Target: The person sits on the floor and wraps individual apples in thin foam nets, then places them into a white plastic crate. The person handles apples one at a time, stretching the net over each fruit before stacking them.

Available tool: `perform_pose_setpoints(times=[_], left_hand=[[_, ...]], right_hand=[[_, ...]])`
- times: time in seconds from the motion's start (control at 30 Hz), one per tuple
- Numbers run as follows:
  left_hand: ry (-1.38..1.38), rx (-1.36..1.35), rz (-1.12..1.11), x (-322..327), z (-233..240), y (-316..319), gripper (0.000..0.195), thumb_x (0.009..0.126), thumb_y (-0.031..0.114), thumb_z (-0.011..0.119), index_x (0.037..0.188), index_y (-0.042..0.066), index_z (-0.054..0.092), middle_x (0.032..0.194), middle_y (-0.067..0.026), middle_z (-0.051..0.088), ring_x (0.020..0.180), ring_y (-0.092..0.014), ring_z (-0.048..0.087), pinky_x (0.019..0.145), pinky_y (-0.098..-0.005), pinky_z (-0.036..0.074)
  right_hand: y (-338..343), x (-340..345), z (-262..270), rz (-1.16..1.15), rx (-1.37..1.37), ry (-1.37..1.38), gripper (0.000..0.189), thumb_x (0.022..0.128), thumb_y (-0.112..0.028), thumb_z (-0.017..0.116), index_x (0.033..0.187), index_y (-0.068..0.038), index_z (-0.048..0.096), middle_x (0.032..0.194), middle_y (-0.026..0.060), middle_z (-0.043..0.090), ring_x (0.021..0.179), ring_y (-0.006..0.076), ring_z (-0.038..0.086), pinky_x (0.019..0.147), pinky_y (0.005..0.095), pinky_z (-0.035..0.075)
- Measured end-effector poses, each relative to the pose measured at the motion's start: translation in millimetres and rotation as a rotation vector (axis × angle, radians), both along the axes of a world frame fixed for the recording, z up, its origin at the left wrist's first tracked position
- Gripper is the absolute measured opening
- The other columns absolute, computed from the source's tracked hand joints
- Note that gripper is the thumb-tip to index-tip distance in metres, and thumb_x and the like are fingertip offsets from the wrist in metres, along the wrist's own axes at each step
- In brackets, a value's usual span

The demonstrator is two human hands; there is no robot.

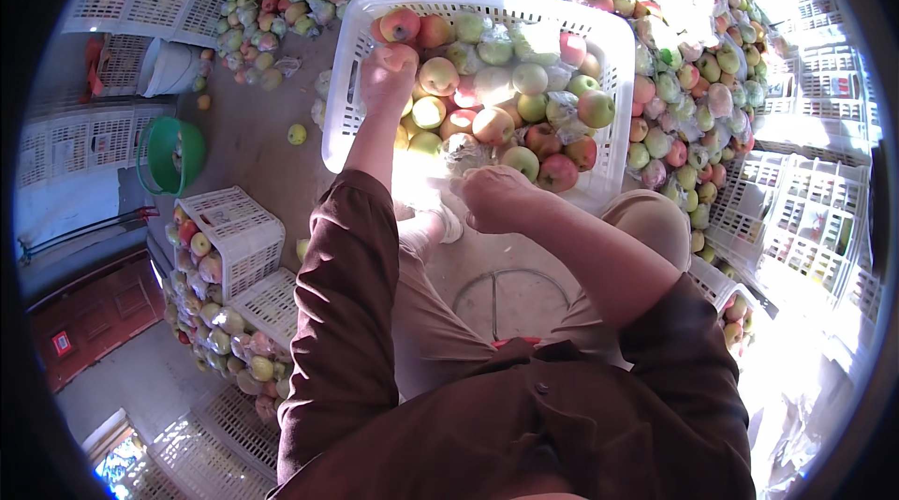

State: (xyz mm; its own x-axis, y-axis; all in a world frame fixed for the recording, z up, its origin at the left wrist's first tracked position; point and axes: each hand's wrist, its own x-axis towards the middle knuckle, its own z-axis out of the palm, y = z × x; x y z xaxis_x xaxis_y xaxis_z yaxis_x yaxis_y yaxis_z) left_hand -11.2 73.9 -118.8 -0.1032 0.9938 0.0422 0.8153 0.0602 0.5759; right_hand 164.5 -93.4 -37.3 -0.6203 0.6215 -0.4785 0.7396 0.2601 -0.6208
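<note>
A white plastic crate (pixel 627 121) stands before me, holding red, green and yellow apples, some wrapped in clear plastic film. My left hand (pixel 388 75) is inside its left end, fingers curled, just below a red apple (pixel 399 25); whether it grips anything is hidden. Over the crate's near edge is my right hand (pixel 495 198), also curled, beside a film-wrapped apple (pixel 463 152) and a green apple (pixel 520 163). Its fingertips are turned away, so its contents cannot be seen. Strong glare covers the crate's near left corner.
Loose apples (pixel 702 79) lie heaped beyond and right of the crate. At left are a green bucket (pixel 189 156), an overturned white crate (pixel 242 219) and more wrapped apples (pixel 221 321). Stacked crates (pixel 808 219) line the right side. A single yellow apple (pixel 297 134) lies on the floor.
</note>
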Motion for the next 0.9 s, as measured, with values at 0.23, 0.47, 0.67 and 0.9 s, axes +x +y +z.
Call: perform_pose_setpoints(times=[0.23,0.47,0.67,0.9], left_hand=[[0.322,-0.005,0.054,17.1,-17.5,39.1,0.071,0.072,0.034,0.072,0.131,0.013,0.041,0.127,-0.0179,0.049,0.117,-0.038,0.049,0.095,-0.0464,0.045],[0.453,-0.113,0.067,32.3,-27.9,70.1,0.071,0.073,0.040,0.074,0.131,0.016,0.041,0.131,-0.0144,0.044,0.115,-0.035,0.051,0.091,-0.0473,0.048],[0.481,-0.160,0.045,28.4,-35.0,83.7,0.074,0.069,0.034,0.079,0.129,0.016,0.040,0.120,-0.0161,0.049,0.106,-0.036,0.056,0.086,-0.0462,0.051],[0.404,-0.229,0.091,36.2,-24.9,83.9,0.084,0.067,0.041,0.078,0.137,0.019,0.037,0.125,-0.0202,0.049,0.114,-0.035,0.054,0.093,-0.0461,0.047]], right_hand=[[1.9,-5.9,-5.4,-0.089,0.117,0.095,0.030,0.077,-0.009,0.058,0.107,-0.005,0.062,0.094,0.0140,0.068,0.089,0.0279,0.067,0.074,0.0407,0.052],[-5.6,-5.4,-11.2,0.073,-0.017,0.042,0.025,0.075,-0.007,0.059,0.099,-0.002,0.063,0.091,0.0151,0.068,0.087,0.0278,0.067,0.074,0.0389,0.052],[-5.7,6.4,-9.1,-0.027,0.049,0.073,0.021,0.073,-0.006,0.058,0.094,-0.002,0.063,0.086,0.0161,0.067,0.085,0.0296,0.067,0.072,0.0397,0.052],[-6.6,11.9,-13.4,-0.013,0.005,0.039,0.018,0.074,-0.005,0.057,0.091,-0.002,0.063,0.088,0.0166,0.067,0.086,0.0291,0.067,0.072,0.0402,0.052]])
